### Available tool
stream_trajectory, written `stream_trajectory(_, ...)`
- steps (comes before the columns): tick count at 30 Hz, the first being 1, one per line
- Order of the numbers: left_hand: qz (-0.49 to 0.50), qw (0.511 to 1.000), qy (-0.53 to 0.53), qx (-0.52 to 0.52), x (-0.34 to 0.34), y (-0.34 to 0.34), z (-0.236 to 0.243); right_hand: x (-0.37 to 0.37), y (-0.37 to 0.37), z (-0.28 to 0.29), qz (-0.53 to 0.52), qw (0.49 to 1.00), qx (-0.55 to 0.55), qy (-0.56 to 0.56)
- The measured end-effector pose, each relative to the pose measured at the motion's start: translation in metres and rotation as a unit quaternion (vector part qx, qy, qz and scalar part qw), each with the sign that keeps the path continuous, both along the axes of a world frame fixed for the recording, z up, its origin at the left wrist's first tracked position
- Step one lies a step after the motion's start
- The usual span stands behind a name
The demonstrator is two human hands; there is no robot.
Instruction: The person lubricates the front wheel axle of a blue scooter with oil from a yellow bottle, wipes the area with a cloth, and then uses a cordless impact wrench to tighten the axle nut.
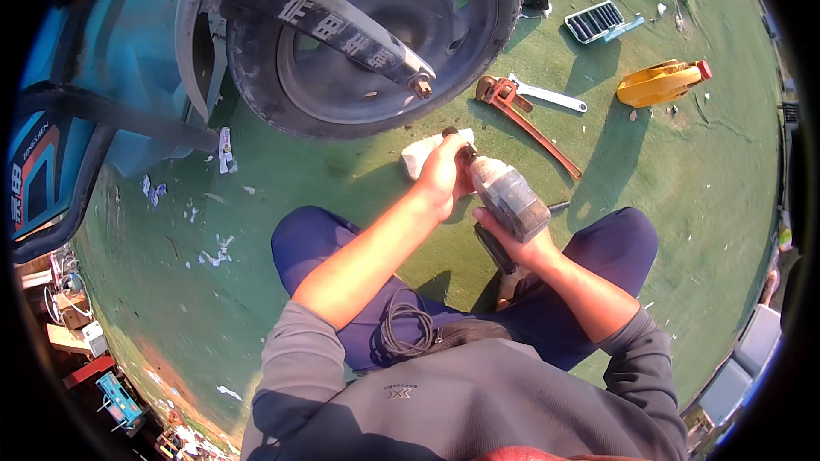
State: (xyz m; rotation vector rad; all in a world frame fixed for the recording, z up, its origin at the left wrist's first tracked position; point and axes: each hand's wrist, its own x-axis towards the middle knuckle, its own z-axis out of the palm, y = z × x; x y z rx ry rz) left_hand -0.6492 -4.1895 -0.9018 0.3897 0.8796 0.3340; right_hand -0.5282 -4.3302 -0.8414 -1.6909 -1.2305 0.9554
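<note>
A cordless impact wrench (511, 198), grey and worn, is held over my lap with its nose pointing away and to the left. My right hand (528, 248) grips it from below. At the nose, my left hand (441, 177) closes round a dark socket-like piece (450, 131), largely hidden by the fingers. Just beyond that hand lies a whitish block or folded cloth (417, 155). The motor vehicle's black wheel (299, 113) stands ahead, with a rusty axle nut (422, 87) at the end of the fork arm (342, 30).
Right of the wheel lie a red pipe wrench (542, 143), a silver spanner (555, 97), a yellow bottle (656, 85) with a red cap and a socket case (594, 24). A blue vehicle body (128, 119) fills the upper left. Paper scraps litter the green mat (196, 307).
</note>
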Motion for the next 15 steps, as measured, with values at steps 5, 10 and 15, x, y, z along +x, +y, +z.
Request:
stream_trajectory(5,-0.016,0.999,-0.039,0.02,-0.012,-0.002,-0.001,0.001,0.0,-0.005,0.037,0.998,0.0,-0.051)
stream_trajectory(10,-0.01,0.998,-0.028,0.049,-0.024,0.0,0.019,-0.003,-0.007,-0.023,0.034,0.997,-0.049,-0.055)
stream_trajectory(15,0.007,0.998,-0.04,0.056,-0.034,-0.001,0.007,-0.011,-0.011,-0.031,0.035,0.995,-0.088,-0.04)
